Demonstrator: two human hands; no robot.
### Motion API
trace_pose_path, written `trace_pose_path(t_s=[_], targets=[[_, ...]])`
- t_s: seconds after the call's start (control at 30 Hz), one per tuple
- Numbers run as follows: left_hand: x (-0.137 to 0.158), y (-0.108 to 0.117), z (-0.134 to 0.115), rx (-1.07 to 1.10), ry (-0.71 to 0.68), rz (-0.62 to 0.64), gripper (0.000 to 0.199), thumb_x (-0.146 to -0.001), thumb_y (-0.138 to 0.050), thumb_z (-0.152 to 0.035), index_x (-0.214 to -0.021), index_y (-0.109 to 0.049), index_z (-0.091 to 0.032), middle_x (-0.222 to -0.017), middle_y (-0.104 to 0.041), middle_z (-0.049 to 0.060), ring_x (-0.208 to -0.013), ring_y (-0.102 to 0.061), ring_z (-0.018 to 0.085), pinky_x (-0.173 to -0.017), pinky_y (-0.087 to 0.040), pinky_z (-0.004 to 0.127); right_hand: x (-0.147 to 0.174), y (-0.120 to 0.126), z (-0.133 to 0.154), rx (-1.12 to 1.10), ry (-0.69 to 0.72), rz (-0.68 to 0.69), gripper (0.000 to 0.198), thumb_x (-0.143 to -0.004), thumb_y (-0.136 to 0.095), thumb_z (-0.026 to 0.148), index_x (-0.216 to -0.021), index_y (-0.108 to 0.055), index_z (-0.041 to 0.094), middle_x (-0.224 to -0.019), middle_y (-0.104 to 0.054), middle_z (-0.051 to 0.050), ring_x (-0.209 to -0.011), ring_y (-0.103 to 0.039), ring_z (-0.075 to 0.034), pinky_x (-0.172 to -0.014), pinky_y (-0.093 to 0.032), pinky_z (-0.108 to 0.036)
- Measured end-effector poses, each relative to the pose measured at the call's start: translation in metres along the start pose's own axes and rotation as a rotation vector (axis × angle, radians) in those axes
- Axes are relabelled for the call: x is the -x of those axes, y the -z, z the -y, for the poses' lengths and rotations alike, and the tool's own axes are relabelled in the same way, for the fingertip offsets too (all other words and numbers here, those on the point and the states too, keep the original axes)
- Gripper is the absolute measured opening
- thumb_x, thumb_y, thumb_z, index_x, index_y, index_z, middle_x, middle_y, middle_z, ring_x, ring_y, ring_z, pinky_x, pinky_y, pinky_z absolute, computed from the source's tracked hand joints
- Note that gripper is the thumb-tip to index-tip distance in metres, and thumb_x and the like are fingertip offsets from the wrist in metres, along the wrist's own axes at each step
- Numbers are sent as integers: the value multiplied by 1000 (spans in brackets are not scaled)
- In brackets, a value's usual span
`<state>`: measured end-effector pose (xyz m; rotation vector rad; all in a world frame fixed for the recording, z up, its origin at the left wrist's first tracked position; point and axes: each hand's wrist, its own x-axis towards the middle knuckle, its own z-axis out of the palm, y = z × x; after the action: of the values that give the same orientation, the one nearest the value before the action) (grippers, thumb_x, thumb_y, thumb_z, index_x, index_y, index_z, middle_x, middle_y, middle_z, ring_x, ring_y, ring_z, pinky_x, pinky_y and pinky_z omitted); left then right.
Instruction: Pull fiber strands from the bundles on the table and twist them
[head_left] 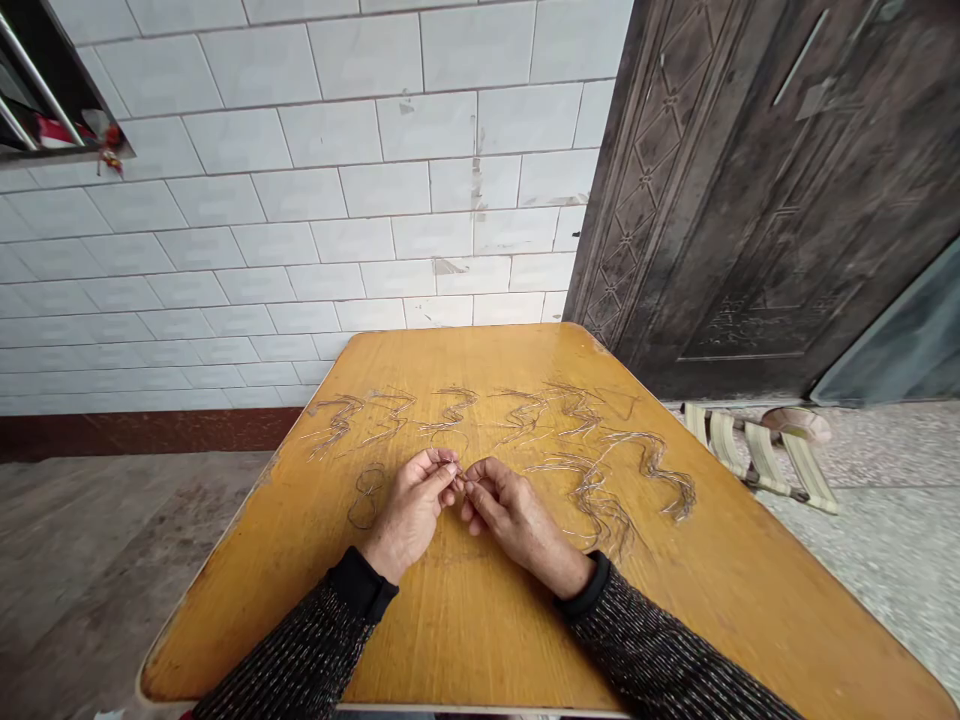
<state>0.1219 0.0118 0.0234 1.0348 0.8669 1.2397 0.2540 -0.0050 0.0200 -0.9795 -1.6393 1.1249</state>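
Pinching thin wire [460, 476], seemingly light, springy and best held at close points, left hand [411, 508] and right hand [520, 514] gripped with fingertips.

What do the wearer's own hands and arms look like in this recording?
The left hand and right hand are both bare, with no gloves. Dark left sleeve and right sleeve cover the forearms, their black fabric flecked with short pale dashes in lines. Each ends near the wrist in a plain black cuff.
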Motion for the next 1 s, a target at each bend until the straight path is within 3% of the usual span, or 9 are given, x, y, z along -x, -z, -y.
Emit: trace_pose_path(t_s=[0.2,0.53,0.63,0.77,0.9,1.0], targets=[[-1,-1,2,-211,-98,-26,13,-71,-58,-22,-80,-56,-13,-69,-52,0,-53,-43,7,-48,-32,19,1,0,1,227,-20,-81,8,-75,-45,12,-70,-46,18,-48,-48,5,-41,-39,-8,-45,-28,-20],[2,-5,1,-360,-48,-51,27,-71,-55,-24,-94,-60,-10,-64,-53,0,-51,-42,8,-50,-33,21,1,1,-3,499,75,-179,8,-74,-45,12,-68,-47,18,-55,-49,2,-48,-40,-9,-49,-25,-21],[1,-1,2,-376,-29,-23,28,-71,-54,-23,-94,-60,-10,-67,-54,1,-52,-42,7,-50,-33,22,-2,6,-5,415,47,-125,2,-76,-47,17,-74,-48,17,-52,-45,4,-47,-38,-9,-47,-26,-21],[3,0,0,-464,-35,40,29,-72,-54,-23,-98,-60,-12,-69,-56,2,-56,-45,9,-53,-33,23,-7,18,-7,209,49,-168,24,-78,-53,32,-96,-50,15,-62,-51,2,-51,-44,-9,-48,-33,-21],[7,-2,-2,-412,-10,86,35,-71,-57,-21,-105,-55,-12,-72,-55,1,-58,-45,9,-55,-34,23,-11,26,-4,56,33,-103,22,-80,-50,35,-75,-55,15,-57,-49,2,-46,-40,-7,-44,-32,-20],[11,-4,-5,-313,48,154,39,-70,-60,-22,-107,-51,-13,-74,-54,0,-61,-46,9,-56,-35,23,-11,26,-4,-46,-21,-138,27,-79,-51,39,-65,-53,15,-47,-48,3,-40,-39,-7,-42,-31,-19]])
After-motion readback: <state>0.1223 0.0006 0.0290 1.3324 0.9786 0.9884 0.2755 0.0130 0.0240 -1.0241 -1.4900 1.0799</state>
